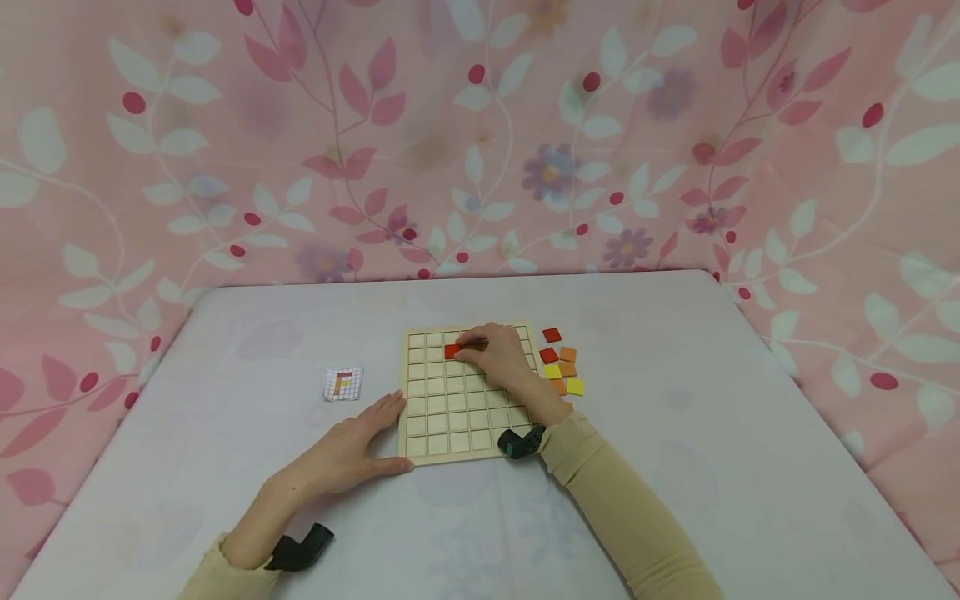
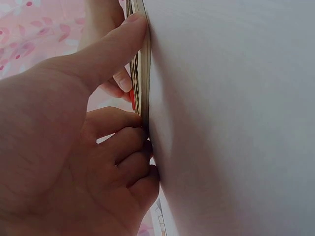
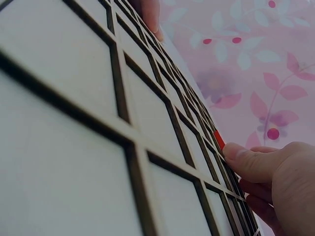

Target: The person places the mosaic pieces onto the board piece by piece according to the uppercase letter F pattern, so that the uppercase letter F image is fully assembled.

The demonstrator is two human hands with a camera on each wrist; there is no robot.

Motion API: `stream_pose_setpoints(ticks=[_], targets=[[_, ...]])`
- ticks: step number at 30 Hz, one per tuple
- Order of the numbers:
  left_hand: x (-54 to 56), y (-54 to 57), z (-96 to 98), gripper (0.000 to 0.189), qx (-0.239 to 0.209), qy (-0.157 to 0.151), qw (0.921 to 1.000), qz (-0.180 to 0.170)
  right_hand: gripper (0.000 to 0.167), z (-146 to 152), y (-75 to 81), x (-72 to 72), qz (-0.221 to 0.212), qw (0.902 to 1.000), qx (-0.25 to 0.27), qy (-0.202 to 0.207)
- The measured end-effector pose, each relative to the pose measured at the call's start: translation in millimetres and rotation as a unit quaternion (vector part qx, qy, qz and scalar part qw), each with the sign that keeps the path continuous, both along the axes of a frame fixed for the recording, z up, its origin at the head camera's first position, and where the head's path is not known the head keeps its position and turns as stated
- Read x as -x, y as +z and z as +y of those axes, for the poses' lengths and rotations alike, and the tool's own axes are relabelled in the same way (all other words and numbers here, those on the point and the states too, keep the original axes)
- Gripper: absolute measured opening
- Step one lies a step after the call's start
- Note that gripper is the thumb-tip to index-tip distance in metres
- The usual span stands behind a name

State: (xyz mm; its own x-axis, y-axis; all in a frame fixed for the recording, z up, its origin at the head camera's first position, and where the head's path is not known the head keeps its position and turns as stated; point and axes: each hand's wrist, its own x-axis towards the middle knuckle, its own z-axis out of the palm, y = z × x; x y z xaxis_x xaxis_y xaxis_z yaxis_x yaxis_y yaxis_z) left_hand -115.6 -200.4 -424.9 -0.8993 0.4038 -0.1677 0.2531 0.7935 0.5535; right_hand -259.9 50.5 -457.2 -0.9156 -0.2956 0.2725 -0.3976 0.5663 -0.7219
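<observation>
A square wooden grid board (image 1: 438, 402) with raised dividers lies on the table. My left hand (image 1: 341, 456) rests at its left side, thumb stretched to the near-left corner and fingers against the left edge; the left wrist view shows the thumb (image 2: 110, 51) on the board's rim. My right hand (image 1: 501, 357) reaches over the far rows, thumb and fingertips pinching at a red square tile (image 1: 451, 352) in the second row from the back. In the right wrist view, the thumb tip meets the red tile (image 3: 219, 139); the other fingertips are partly hidden.
Right of the board lie loose square tiles: red ones (image 1: 552, 335), orange ones (image 1: 567, 354) and yellow ones (image 1: 574, 387). A small grid-paper card (image 1: 342, 384) with a coloured pattern lies left of the board. A floral cloth (image 1: 480, 150) hangs behind the table.
</observation>
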Motion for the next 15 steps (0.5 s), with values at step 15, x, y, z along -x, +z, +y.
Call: stream_pose_setpoints(ticks=[15], targets=[[0.5, 0.3, -0.7, 0.096, -0.002, -0.003, 1.0000, 0.007, 0.023, 0.3, 1.0, -0.7, -0.007, 1.0000, 0.000, 0.002]])
